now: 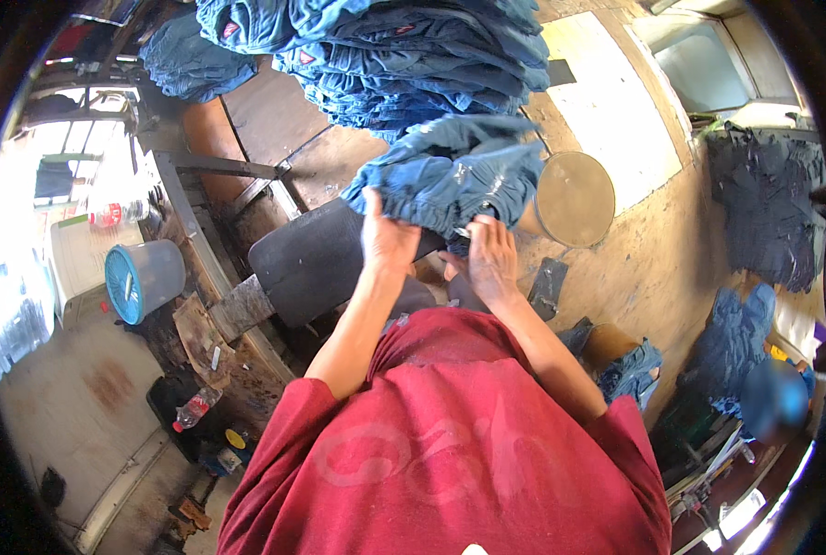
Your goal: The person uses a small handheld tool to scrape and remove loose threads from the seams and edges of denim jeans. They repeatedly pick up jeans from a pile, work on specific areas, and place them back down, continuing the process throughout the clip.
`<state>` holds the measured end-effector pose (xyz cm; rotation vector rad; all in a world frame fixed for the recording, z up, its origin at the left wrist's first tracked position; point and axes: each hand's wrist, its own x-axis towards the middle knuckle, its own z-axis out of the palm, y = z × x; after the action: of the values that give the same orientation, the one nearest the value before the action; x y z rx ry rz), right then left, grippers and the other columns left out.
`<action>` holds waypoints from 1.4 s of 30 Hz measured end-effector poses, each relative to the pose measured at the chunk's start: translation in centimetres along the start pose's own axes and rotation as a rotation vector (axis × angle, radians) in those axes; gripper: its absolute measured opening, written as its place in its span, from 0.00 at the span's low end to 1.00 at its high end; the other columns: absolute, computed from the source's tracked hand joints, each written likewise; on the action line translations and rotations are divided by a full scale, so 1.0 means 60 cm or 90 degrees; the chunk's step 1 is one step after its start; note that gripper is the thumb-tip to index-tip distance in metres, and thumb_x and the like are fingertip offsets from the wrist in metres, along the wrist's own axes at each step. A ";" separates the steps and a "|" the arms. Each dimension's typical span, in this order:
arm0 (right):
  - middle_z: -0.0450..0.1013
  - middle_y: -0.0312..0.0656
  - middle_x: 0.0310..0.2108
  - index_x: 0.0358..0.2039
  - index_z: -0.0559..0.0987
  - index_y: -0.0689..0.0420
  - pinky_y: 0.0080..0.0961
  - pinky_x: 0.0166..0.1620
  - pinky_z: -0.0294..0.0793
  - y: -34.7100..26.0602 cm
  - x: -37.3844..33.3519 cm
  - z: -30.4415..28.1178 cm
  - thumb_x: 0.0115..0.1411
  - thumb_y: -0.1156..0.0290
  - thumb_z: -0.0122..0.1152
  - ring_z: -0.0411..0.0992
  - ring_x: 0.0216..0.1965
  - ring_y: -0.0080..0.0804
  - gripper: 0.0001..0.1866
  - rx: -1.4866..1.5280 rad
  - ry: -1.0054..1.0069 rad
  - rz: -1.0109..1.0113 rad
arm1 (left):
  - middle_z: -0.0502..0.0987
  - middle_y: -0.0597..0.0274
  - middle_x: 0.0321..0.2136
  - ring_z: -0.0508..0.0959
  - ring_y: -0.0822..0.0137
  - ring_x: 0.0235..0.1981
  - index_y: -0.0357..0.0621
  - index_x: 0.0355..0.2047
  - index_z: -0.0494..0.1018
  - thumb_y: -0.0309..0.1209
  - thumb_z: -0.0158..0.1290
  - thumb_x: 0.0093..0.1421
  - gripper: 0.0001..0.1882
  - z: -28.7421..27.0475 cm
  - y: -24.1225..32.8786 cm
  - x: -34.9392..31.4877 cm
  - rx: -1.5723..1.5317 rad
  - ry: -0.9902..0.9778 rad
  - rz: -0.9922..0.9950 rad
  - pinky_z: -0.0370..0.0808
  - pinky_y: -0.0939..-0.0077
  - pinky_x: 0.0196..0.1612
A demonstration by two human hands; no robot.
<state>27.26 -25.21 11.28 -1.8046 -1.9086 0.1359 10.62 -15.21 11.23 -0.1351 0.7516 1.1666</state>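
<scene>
From overhead, a person in a dark red shirt (440, 435) is seen, with both forearms reaching up toward 12 o'clock. A crumpled blue garment (459, 171) is held there, just beyond the shirt, its far edge blurred. Its left edge is met by the left hand (390, 242): the thumb is laid upward along the cloth, while the fingers are hidden beneath, so how far they are closed cannot be told. At its near right edge, the cloth is gripped by the right hand (489, 254), with the fingers curled inward and closed on it.

Beyond, also at 12 o'clock, similar blue garments are piled in a tall stack (403, 55); a smaller blue heap (195, 60) is seen between 10 and 11. A dark flat board (311, 259) is partly covered by the left forearm. A round brown top (575, 199) is placed at 2 o'clock, just beside the garment. Dark cloths (769, 203) are gathered toward 3, a blue-lidded bucket (154, 277) is set at 9, and a plastic bottle (195, 409) is seen at 8.
</scene>
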 end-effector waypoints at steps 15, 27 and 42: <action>0.78 0.56 0.21 0.47 0.69 0.65 0.56 0.28 0.78 -0.361 0.030 0.048 0.66 0.68 0.59 0.80 0.23 0.58 0.16 0.579 -0.329 -0.130 | 0.81 0.52 0.58 0.81 0.50 0.58 0.37 0.63 0.75 0.62 0.39 0.78 0.38 -0.170 0.352 -0.149 0.463 0.289 0.372 0.75 0.49 0.67; 0.76 0.44 0.30 0.39 0.76 0.59 0.42 0.37 0.79 -0.007 0.087 -0.027 0.66 0.56 0.73 0.80 0.32 0.45 0.20 0.337 -0.140 0.244 | 0.76 0.64 0.66 0.74 0.65 0.64 0.39 0.71 0.68 0.31 0.75 0.57 0.44 -0.358 0.378 -0.299 0.791 0.076 -0.138 0.66 0.64 0.71; 0.67 0.45 0.40 0.57 0.68 0.68 0.39 0.45 0.73 0.016 -0.053 0.069 0.65 0.48 0.74 0.70 0.39 0.40 0.38 0.247 -0.163 0.408 | 0.64 0.42 0.74 0.62 0.46 0.75 0.39 0.76 0.58 0.71 0.51 0.67 0.54 -0.031 0.347 0.081 1.249 -0.157 0.042 0.54 0.53 0.78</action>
<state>26.37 -27.03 6.36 -2.1107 -1.2562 0.9236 -7.41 -3.63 12.65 1.6164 1.3510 0.0876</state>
